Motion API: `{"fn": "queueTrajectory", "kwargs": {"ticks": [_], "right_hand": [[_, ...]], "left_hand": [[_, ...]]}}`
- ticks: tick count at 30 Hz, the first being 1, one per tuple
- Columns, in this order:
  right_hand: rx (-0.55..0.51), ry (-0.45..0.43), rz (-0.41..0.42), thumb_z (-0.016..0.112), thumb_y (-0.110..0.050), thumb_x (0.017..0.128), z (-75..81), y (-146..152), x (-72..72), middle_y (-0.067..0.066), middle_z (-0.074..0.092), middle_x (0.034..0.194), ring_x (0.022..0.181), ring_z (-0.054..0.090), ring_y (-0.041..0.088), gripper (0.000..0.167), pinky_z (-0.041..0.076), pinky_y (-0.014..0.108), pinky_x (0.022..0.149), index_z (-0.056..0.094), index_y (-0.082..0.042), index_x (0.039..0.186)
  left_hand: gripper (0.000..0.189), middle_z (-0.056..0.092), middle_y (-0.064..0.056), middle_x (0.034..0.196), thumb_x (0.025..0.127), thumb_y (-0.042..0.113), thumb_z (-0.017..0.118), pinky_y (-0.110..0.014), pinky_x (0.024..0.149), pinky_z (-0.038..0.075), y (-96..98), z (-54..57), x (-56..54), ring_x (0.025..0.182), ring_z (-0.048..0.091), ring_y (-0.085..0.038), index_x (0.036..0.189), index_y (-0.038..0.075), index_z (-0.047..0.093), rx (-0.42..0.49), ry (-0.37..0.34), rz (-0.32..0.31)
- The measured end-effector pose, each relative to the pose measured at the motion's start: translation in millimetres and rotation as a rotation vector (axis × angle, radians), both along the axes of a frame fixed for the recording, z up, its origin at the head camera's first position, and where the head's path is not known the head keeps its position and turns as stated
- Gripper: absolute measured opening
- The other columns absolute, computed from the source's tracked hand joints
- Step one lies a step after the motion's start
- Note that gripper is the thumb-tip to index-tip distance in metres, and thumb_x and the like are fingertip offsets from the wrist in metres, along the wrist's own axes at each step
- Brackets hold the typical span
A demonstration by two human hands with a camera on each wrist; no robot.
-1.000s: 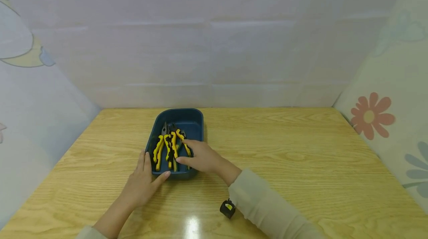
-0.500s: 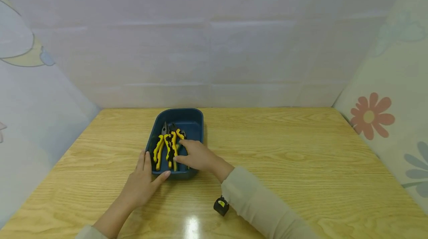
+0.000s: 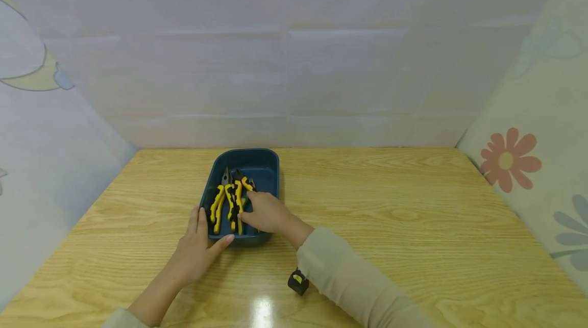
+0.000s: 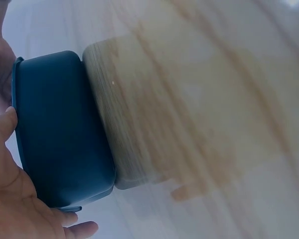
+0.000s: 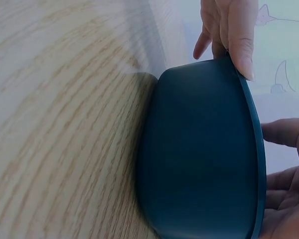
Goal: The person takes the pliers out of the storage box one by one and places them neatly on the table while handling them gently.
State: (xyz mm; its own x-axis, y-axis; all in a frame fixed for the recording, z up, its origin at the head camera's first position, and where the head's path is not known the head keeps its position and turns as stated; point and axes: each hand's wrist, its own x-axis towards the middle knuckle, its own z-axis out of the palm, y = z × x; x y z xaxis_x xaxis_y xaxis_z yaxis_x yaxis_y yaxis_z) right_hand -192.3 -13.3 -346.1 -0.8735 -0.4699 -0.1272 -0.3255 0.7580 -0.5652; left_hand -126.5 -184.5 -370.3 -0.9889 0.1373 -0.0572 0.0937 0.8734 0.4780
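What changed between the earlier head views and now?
The right hand and its sleeve shifted slightly left; the small black object beside the sleeve moved left too. No new hold or release is visible. The left hand, tray and visible pliers stayed put.

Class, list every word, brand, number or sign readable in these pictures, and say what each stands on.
No text is readable.
Yellow label on the black object: too small to read.
Pliers: any marks too small to read.
Bin: no lettering on the sides shown.
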Motion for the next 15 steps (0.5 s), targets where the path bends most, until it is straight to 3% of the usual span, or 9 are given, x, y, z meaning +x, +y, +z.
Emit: {"fn": "queueTrajectory", "kwargs": {"ticks": [3,7,11,13,15], "right_hand": [[0.006,-0.002,-0.038,0.055,-0.031,0.084,0.3,-2.5,1.0,0.011,0.062,0.098,0.044,0.049,0.009,0.059,0.045,0.027,0.066,0.035,-0.001,0.131],[0.017,0.019,-0.081,0.056,-0.03,0.084,0.4,-5.2,1.4,0.013,0.057,0.107,0.051,0.051,0.009,0.057,0.043,0.025,0.058,0.037,0.0,0.129],[0.032,0.016,-0.099,0.055,-0.028,0.084,0.7,-7.3,1.9,0.007,0.061,0.076,0.041,0.043,0.008,0.057,0.037,0.022,0.043,0.036,0.002,0.129],[0.041,0.005,-0.099,0.055,-0.028,0.085,0.6,-8.3,2.4,0.003,0.055,0.058,0.034,0.037,0.009,0.057,0.033,0.021,0.036,0.035,0.002,0.13],[0.062,0.009,-0.095,0.054,-0.028,0.085,0.3,-9.2,2.8,0.0,0.048,0.049,0.032,0.033,0.008,0.057,0.03,0.02,0.033,0.035,0.002,0.129]], "left_hand": [[0.093,-0.012,-0.029,0.137,0.084,0.055,0.037,-0.061,0.088,0.02,-0.2,0.6,-0.8,0.119,0.01,-0.05,0.133,-0.01,-0.006,0.023,-0.021,-0.003],[0.094,-0.019,-0.026,0.136,0.084,0.056,0.038,-0.059,0.091,0.017,0.0,2.0,-1.6,0.121,0.003,-0.048,0.133,-0.007,-0.013,0.079,-0.069,-0.004],[0.096,-0.023,-0.024,0.135,0.084,0.055,0.04,-0.058,0.092,0.016,0.4,3.3,-1.5,0.122,-0.001,-0.047,0.132,-0.005,-0.017,0.13,-0.102,0.0],[0.096,-0.023,-0.024,0.135,0.084,0.054,0.041,-0.057,0.092,0.016,0.5,3.8,-1.5,0.122,0.0,-0.047,0.132,-0.005,-0.017,0.142,-0.107,0.003],[0.096,-0.023,-0.025,0.135,0.083,0.054,0.041,-0.057,0.092,0.016,0.5,4.1,-1.5,0.121,0.0,-0.047,0.132,-0.005,-0.018,0.146,-0.107,0.003]]}}
